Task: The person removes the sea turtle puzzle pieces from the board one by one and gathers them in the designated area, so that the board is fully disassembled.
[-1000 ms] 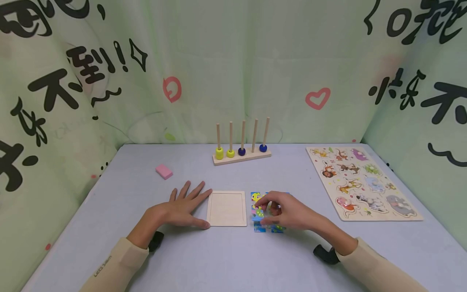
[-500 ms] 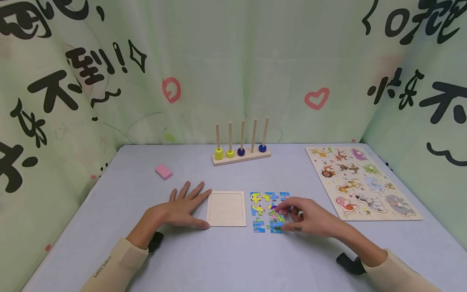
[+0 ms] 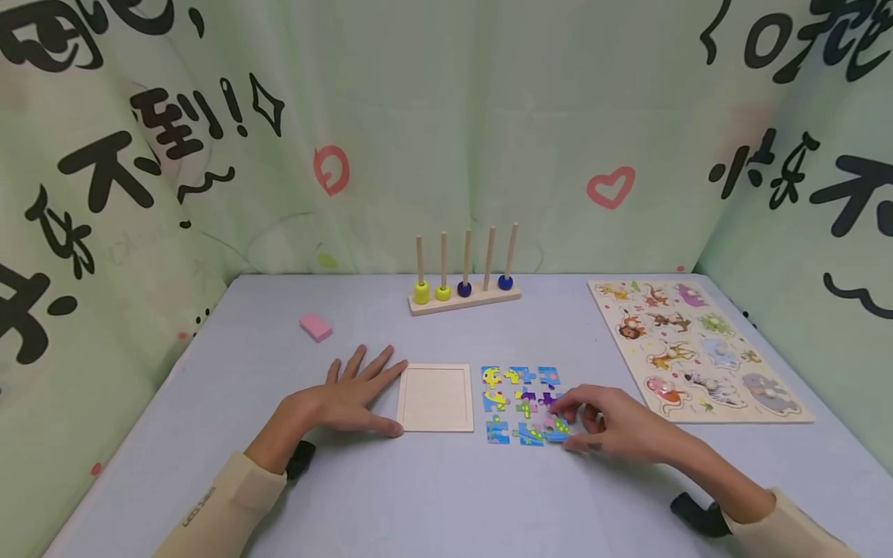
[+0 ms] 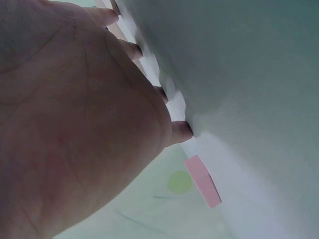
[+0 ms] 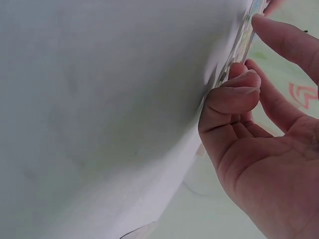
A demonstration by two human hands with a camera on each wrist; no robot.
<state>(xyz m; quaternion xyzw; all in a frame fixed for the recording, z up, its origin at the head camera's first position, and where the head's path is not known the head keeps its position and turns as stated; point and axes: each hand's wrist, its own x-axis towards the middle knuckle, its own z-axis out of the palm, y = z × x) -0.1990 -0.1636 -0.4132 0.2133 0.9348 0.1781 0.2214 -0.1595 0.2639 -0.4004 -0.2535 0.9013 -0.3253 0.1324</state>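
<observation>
My right hand (image 3: 614, 425) pinches a small colourful puzzle piece (image 3: 557, 428) between thumb and fingers, at the lower right of a group of jigsaw pieces. Several other puzzle pieces (image 3: 496, 401) lie in loose rows to its left, blue, yellow, green and purple. In the right wrist view, the other fingers curl inward below the thumb. Left of the pieces lies a bare square wooden puzzle tray (image 3: 436, 398) with a raised rim. My left hand (image 3: 356, 403) rests spread on the table, its index fingertip and thumb against the tray's left edge.
A pink block (image 3: 316, 327) lies behind the left hand. At the back stands a wooden peg rack (image 3: 464, 300) with yellow and blue beads. An animal puzzle board (image 3: 698, 349) lies at the right. Printed curtains surround the white table.
The right hand has moved rightward across the jigsaw pieces, carrying a piece to the lower right of the group and uncovering the left and middle pieces. The left hand stays at the tray.
</observation>
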